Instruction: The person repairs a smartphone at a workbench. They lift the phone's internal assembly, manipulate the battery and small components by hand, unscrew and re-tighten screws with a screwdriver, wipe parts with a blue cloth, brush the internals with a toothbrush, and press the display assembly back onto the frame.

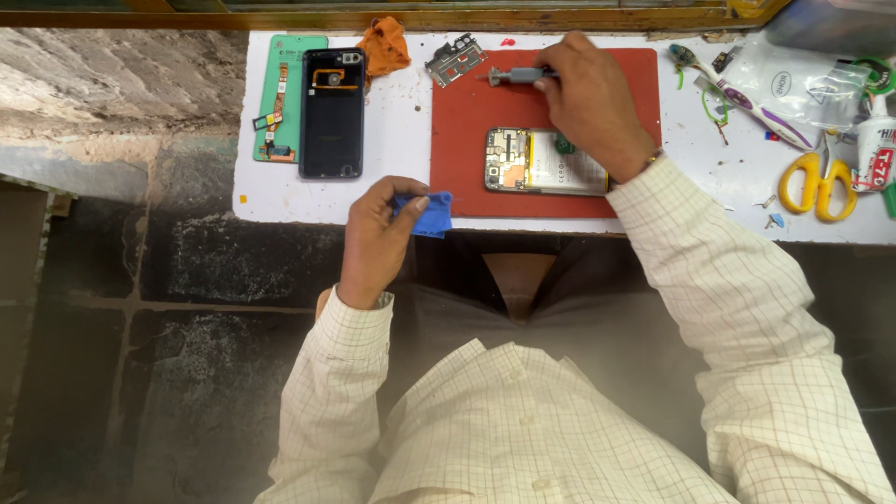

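My left hand (378,233) holds a small blue cloth (431,214) at the near edge of the white work board (401,140). My right hand (588,98) reaches to the far side of the red mat (467,131) and grips a grey screwdriver (513,76) lying there. An opened phone (541,161) with its insides showing lies on the mat, just below my right hand. A metal shield plate (455,59) sits at the mat's far left corner.
A black phone back cover (331,112) and a green panel (285,93) lie at the left, with an orange rag (385,45) behind them. At the right are yellow scissors (815,182), a toothbrush (751,103), a plastic bag (803,79) and a glue tube (875,149).
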Available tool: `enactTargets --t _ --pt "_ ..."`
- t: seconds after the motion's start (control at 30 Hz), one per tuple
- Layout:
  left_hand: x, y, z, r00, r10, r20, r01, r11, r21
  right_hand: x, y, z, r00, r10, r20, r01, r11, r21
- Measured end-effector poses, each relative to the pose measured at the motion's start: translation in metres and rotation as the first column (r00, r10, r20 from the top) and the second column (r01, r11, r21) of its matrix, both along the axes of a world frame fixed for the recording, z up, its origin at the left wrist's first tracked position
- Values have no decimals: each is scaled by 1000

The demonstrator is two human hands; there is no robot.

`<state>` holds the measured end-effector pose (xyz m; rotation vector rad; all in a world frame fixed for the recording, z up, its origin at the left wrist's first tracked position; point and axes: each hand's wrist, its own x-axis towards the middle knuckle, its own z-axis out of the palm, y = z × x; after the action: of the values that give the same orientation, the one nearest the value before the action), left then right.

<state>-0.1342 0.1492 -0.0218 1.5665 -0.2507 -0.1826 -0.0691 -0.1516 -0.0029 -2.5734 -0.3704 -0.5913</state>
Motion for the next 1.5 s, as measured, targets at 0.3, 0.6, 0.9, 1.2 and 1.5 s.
enactTargets --t 0.3,0.6,0.9,1.2,1.5 --pt "15 -16 -3 984 -42 173 16 988 153 -55 -65 5 993 -120 -6 120 985 123" --pt "29 -25 -2 910 21 413 -150 947 283 -89 -95 -11 939 -286 192 279 958 61" --pt "25 -25 -4 868 -25 495 -129 953 275 -111 -149 -14 858 -453 240 509 810 -290" --pt "18 -34 -10 691 -350 633 -194 753 629 -149 -32 18 994 -70 -78 76 994 76" --pt "21 -35 -12 698 -357 621 -174 757 630 -128 -21 28 992 -129 11 129 975 -181"
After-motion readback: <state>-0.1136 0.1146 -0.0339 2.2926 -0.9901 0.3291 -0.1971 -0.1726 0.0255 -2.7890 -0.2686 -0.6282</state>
